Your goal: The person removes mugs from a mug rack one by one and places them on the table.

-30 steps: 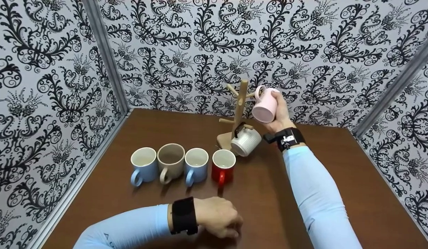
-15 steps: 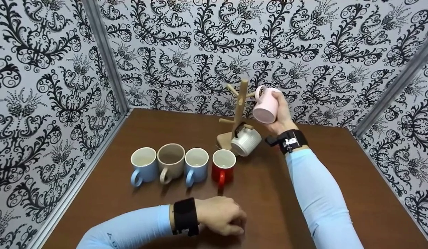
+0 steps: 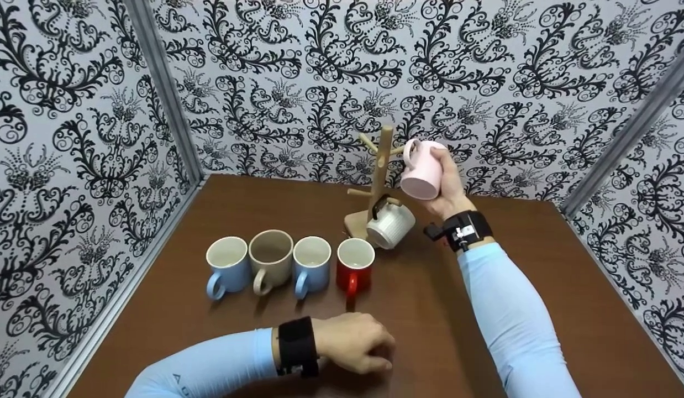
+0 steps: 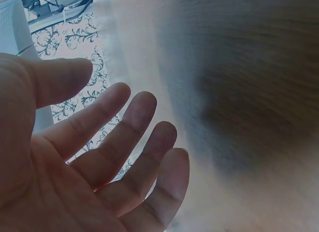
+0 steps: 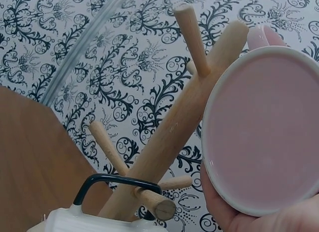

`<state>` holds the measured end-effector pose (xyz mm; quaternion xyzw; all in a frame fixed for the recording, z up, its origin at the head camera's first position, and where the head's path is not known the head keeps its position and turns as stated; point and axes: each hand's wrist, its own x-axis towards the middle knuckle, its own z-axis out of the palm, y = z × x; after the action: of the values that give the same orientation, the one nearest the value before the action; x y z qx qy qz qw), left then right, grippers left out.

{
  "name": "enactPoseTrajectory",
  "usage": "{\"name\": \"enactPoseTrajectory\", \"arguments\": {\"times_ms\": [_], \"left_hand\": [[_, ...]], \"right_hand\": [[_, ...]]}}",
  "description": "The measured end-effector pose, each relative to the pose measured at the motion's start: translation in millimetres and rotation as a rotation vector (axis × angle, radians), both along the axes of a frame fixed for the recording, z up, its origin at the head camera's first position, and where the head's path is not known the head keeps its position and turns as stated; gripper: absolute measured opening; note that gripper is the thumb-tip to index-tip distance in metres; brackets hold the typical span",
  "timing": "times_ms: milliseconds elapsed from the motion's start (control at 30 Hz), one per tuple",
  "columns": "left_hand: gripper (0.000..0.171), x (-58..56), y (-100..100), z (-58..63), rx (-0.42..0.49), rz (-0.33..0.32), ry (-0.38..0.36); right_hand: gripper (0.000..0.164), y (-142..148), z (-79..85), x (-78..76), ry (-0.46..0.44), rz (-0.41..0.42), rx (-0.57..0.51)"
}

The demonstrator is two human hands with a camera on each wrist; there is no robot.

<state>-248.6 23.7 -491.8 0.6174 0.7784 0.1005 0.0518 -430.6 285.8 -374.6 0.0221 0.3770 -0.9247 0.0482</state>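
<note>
My right hand [image 3: 448, 185] grips a pink mug [image 3: 423, 168] by its body, tilted, beside the upper pegs of a wooden mug tree [image 3: 380, 168]. The mug's handle [image 3: 409, 153] points left, close to the tip of an upper peg [image 3: 396, 150]. In the right wrist view, the round end of the pink mug [image 5: 264, 132] overlaps the top of the post [image 5: 169, 129]. A white ribbed mug [image 3: 392, 225] hangs from a lower peg by its black handle [image 5: 117, 179]. My left hand [image 3: 356, 341] hovers low over the near table, loosely curled fingers holding nothing.
Left of the tree stand a red mug [image 3: 354, 265], a blue mug [image 3: 312, 262], a beige mug [image 3: 273, 257] and another blue mug [image 3: 231, 262], upright in a row, handles toward me. Patterned walls [image 3: 298, 72] enclose the brown table [image 3: 253, 202].
The pink mug is tilted slightly differently but stays beside the upper pegs in my right hand. My left hand has shifted a little to the right. The head view has turned slightly.
</note>
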Motion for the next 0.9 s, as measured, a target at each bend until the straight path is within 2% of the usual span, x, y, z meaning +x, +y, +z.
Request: {"name": "enactPoseTrajectory", "arguments": {"times_ms": [267,600,733,833,900], "left_hand": [[0.017,-0.4,-0.1,-2.4,0.05,0.003,-0.024],[0.015,-2.5,0.1,-1.3,0.132,0.046,-0.059],[0.015,-3.3,-0.3,-5.6,0.158,0.069,-0.133],[0.022,-3.4,-1.5,-8.3,0.166,0.11,-0.196],[0.026,-3.4,-1.8,-9.2,0.169,0.135,-0.212]], "right_hand": [[0.064,-1.2,-0.6,12.1,0.08,0.042,-0.016],[0.064,-2.4,0.6,36.2,0.202,0.049,0.069],[0.064,2.6,-3.5,50.1,0.229,0.019,0.132],[0.063,5.7,-7.8,59.2,0.229,0.01,0.184],[0.062,6.9,-11.5,63.6,0.235,0.02,0.227]]}}
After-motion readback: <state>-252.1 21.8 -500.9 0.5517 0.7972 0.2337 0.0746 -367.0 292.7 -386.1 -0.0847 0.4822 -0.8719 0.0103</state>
